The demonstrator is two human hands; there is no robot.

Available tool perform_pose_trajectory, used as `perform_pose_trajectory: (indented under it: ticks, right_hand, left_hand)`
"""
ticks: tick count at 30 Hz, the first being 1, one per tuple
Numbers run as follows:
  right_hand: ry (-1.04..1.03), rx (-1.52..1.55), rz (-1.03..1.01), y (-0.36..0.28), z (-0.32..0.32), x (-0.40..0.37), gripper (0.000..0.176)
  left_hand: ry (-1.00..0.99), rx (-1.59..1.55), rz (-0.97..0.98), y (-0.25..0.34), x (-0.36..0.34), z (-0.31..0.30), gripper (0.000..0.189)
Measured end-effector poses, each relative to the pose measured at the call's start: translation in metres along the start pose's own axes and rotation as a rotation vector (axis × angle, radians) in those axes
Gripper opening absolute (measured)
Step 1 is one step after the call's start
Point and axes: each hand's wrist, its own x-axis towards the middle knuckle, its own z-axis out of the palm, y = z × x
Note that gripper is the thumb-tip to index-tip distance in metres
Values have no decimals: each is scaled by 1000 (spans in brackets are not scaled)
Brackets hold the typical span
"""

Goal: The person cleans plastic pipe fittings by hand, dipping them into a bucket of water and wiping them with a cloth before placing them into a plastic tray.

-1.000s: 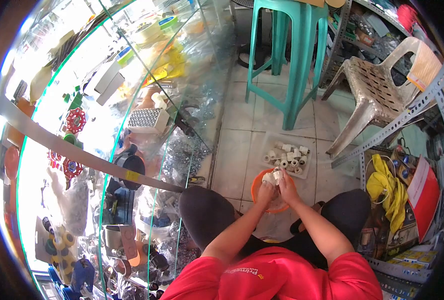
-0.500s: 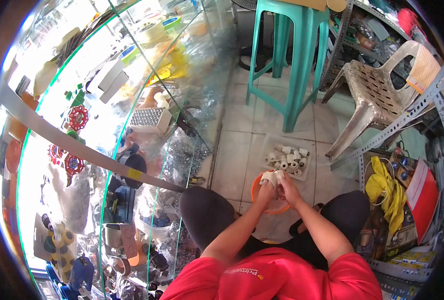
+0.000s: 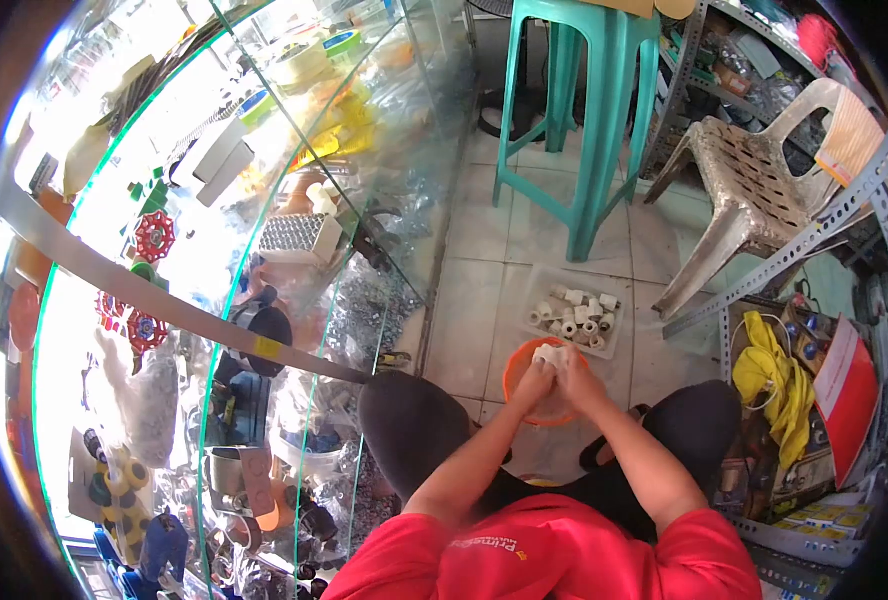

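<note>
My left hand [image 3: 536,381] and my right hand [image 3: 578,384] are together over an orange basin [image 3: 510,378] on the floor between my legs. Both sets of fingers are closed around a small white piece [image 3: 547,353], which looks like a pipe fitting, though the fingers cover most of it. Just beyond the basin lies a clear plastic tray [image 3: 612,338] with several white pipe fittings [image 3: 586,313] inside. Little of the basin's contents can be seen beneath my hands.
On the left stands a glass display case [image 3: 359,240] packed with hardware. Ahead is a tall green stool [image 3: 586,130]. A worn plastic chair [image 3: 734,175] and metal shelving [image 3: 734,290] flank the right, with a yellow cloth [image 3: 769,375] on the lower shelf.
My right hand has turned inward and closed further over the white piece, so less of it shows. Both hands stay above the basin; the tray has not moved.
</note>
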Motion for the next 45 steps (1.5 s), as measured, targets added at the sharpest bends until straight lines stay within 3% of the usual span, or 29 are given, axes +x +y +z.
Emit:
perform_pose_trajectory:
  ticks: [4, 7, 8, 10, 12, 14, 19, 22, 25, 27, 32, 35, 38, 40, 43, 45]
  right_hand:
    - [-2, 25, -54, 12, 5, 4, 53]
    - [85, -45, -201, 15, 18, 1, 53]
    - [61, -30, -158, 15, 18, -1, 53]
    - [18, 1, -79, 3, 6, -3, 52]
    - [-4, 52, -75, -1, -8, -3, 51]
    - [12, 80, -99, 3, -10, -2, 51]
    - [64, 38, -168, 16, 15, 2, 50]
    - [-72, 93, -54, 4, 10, -2, 49]
    - [86, 286, -192, 20, 26, 5, 50]
    - [61, 447, -177, 31, 35, 18, 51]
    - [-235, 1196, 109, 21, 5, 7, 51]
    - [-330, 1233, 89, 13, -10, 2, 47]
    - [-348, 1186, 75, 7, -10, 3, 46]
    - [-409, 1309, 83, 11, -1, 7, 46]
    - [-540, 1504, 216, 16, -2, 6, 46]
    - [-364, 1251, 159, 18, 2, 13, 42]
  left_hand:
    - [50, -51, 46, 18, -13, -5, 28]
    - [147, 203, 261, -5, -7, 3, 23]
    - [167, 314, 352, -13, -7, 5, 23]
    - [3, -48, 77, -7, -6, 0, 28]
    - [-104, -274, -75, 5, -7, -7, 29]
    - [-147, -361, -102, 52, -19, -36, 28]
    - [-52, -99, 111, -47, 10, 21, 40]
    - [66, -79, -5, -21, 2, 10, 35]
    - [138, -217, -172, 17, -10, -6, 34]
    - [129, -431, -202, 19, -11, -4, 33]
    - [-19, -1088, -243, 36, -17, -12, 33]
    - [-148, -801, -243, 42, -21, -27, 35]
    - [-10, -995, -365, 11, -7, 1, 35]
    - [190, -593, -115, -10, -1, 18, 31]
    - [187, -338, -111, -5, -3, 11, 26]
    - [150, -147, -54, 0, -5, 6, 22]
